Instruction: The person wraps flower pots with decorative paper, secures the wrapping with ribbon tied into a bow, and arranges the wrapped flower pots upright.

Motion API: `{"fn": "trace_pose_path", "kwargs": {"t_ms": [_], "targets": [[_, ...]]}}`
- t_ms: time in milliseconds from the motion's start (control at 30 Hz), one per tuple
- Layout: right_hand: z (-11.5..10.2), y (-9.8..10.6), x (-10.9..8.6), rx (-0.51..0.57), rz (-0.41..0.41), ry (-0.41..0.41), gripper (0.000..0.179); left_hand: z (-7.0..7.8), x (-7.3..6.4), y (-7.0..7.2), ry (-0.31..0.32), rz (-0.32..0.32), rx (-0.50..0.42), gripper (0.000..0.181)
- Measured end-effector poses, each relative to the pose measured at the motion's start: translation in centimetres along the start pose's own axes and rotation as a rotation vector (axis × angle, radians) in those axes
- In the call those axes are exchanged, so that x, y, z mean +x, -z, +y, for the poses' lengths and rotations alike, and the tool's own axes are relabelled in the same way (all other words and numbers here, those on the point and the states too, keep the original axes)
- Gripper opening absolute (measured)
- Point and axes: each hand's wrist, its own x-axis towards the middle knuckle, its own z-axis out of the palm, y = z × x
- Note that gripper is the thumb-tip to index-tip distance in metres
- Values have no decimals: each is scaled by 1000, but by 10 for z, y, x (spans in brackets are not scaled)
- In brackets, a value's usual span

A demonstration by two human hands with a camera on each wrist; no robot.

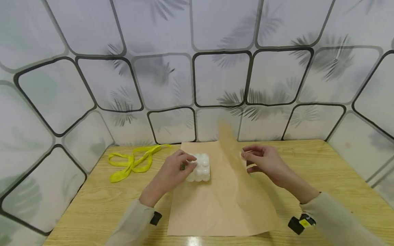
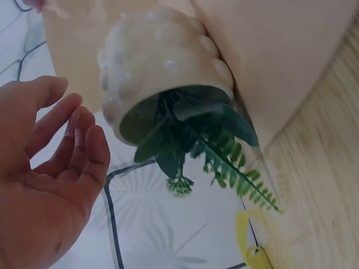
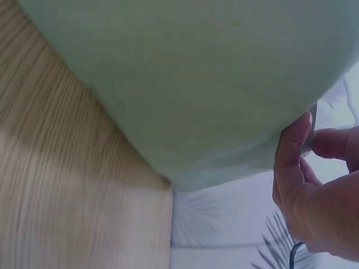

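Note:
A white vase (image 1: 202, 168) with a bubbly surface lies on its side on a sheet of brown wrapping paper (image 1: 203, 212). Green artificial leaves (image 2: 190, 134) stick out of its mouth, as the left wrist view shows; in the head view the left hand hides most of them. My left hand (image 1: 172, 171) is beside the vase, its fingers loosely bent and holding nothing. On the other side, my right hand (image 1: 267, 164) pinches the edge of the paper between thumb and fingers. That side of the paper is raised off the table and blurred.
A yellow ribbon (image 1: 130, 164) lies loosely looped at the table's back left. The wooden table (image 1: 323, 191) meets a patterned curtain (image 1: 221, 78) at the back and sides. Small dark devices (image 1: 297, 224) are strapped at the wrists.

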Motion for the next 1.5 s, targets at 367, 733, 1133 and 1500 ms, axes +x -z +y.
{"fn": "trace_pose_path", "kwargs": {"t_ms": [367,733,1133,1500], "targets": [[-4,-53,7,12,-22,38,34,21,11,-1,338,18,-264,19],[-2,-87,11,-13,-5,25,29,31,22,-10,475,32,-441,35],[-4,-100,9,-18,-13,34,27,29,22,-11,512,77,-463,19],[-5,-86,7,42,44,101,26,10,11,5,621,71,-440,23]]}}
